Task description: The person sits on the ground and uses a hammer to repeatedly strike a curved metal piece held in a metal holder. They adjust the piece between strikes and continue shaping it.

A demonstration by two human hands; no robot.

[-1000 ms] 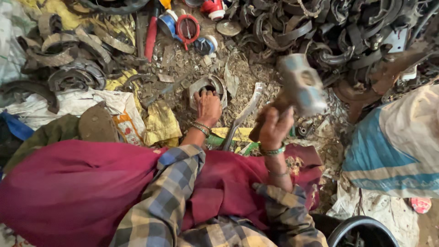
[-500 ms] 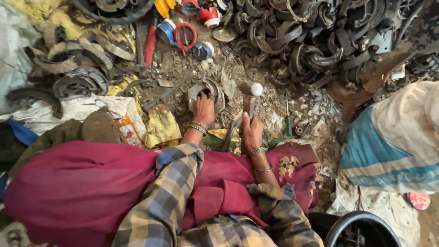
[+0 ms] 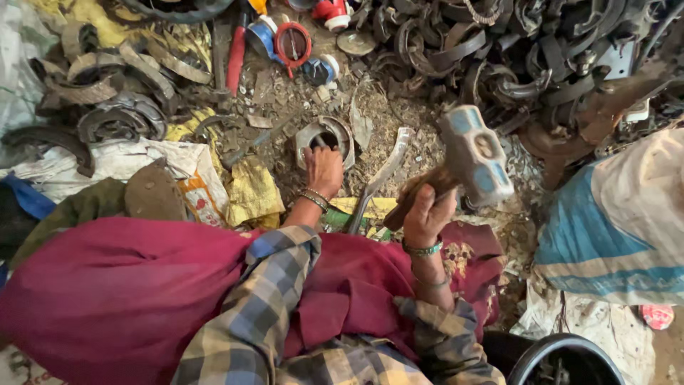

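- Nearest the camera, the person's lap is draped in a maroon cloth, with plaid sleeves running up from 6 o'clock toward the middle.
- A black bucket shows its rim at 5 o'clock.
- The right hand, just right of centre, is clamped round the wooden handle of a hammer; green bangles sit on the wrist.
- The hammer head, pale with blue patches, is raised at 2 o'clock from that hand, well above the ground and blurred.
- The left hand, at centre, is laid on a round metal part, fingers closed over its near edge and reaching into its dark opening.
- That part sits on the littered ground at 12 o'clock from the left hand, well apart from the hammer head.
- A bent metal bar lies between the two hands, slanting up toward 1 o'clock.
- A yellow wrapper lies at 9 o'clock from the left hand, beside a white sack.
- A blue-and-white sack fills 3 o'clock.
- Farther off, curved dark metal pieces lie heaped at 10 o'clock.
- A larger tangle of dark metal rings spreads from 12 to 2 o'clock.
- Farthest, at 12 o'clock, lie red and blue plastic parts.
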